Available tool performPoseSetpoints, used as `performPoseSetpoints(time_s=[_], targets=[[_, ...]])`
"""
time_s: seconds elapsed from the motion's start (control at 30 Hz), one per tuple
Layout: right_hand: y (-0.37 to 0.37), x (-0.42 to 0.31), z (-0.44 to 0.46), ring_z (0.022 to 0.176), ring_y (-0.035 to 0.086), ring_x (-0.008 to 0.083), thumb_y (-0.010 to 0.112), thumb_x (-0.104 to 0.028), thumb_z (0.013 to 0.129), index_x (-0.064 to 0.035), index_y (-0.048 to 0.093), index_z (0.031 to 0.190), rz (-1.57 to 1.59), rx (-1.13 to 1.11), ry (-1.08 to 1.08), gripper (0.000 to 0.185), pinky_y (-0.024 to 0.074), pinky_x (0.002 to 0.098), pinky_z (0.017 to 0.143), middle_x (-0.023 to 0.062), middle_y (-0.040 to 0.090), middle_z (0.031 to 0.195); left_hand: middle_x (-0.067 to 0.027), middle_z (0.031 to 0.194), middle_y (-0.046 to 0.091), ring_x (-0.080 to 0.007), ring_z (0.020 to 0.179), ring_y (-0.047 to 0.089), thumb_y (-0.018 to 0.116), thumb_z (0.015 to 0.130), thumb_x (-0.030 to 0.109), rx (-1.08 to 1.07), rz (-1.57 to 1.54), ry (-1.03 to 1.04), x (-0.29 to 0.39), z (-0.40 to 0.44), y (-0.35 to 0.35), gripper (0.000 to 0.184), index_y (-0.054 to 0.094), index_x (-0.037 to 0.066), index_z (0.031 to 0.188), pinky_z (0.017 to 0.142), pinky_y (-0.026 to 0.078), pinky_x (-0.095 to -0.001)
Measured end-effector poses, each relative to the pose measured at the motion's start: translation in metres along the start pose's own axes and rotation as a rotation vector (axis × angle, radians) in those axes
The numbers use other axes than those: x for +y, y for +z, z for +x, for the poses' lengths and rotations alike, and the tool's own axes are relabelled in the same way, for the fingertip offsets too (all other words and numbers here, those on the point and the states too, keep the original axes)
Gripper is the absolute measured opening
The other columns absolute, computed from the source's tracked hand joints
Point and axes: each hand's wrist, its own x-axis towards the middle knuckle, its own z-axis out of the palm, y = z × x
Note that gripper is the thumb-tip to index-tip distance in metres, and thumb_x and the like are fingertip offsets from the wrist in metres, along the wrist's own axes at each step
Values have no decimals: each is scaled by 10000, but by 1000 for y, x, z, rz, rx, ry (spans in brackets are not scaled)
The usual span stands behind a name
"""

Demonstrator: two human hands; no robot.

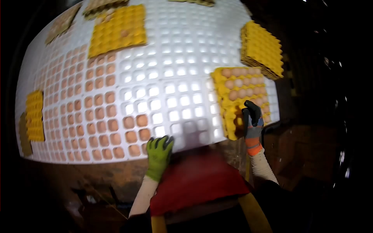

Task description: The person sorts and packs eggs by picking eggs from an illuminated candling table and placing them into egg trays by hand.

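Observation:
My left hand, in a green glove with dark fingertips, is at the front edge of a white surface of square cells. Its fingers are slightly apart and curve over a front cell; no object shows in them. Just left of it, brown eggs sit in the cells. My right hand, in a grey and orange glove, is over the front right of a yellow egg tray stack. Thumb and fingers are apart, with no egg visible between them. Rows of eggs fill the tray's back part.
Another yellow tray stack stands at the right edge. A yellow tray with a few eggs lies further back, and a further yellow tray is at far left. Red cloth hangs between my arms.

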Motion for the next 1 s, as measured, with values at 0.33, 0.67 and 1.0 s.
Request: performPoseSetpoints(time_s=[0.33, 0.67, 1.0], targets=[[-166, 49, 51, 1060, 627, 309, 799, -240, 845, -175, 695, 1165, -931, -592, -285, 343, 522, 442, 881, 65, 667, 1086, -112, 1199, 692, -351, 1033, 624, 652, 884, 68, 149, -347, 55, 108, 138, -2, 322, 708, 71, 1201, 901, 480, -462], [-211, 144, 85, 1016, 655, 317, 755, -204, 872, -92, 670, 1049, -435, -699, -552, 226, 543, 417, 837, 90, 678, 1046, -29, 930, 567, -245, 815, 562, 626, 874, 235, -148, 153, 276, 300, 189, 139, 137, 634, 181, 1000, 693, 441, -408], [-167, 126, 119, 1048, 615, 270, 822, -179, 773, -107, 623, 1187, -906, -881, -621, 465, 542, 425, 835, 105, 596, 1149, -119, 1298, 624, -286, 1124, 639, 781, 816, 34, -24, -940, -386, 299, 172, 95, 485, 614, 54, 1272, 883, 536, -384]])
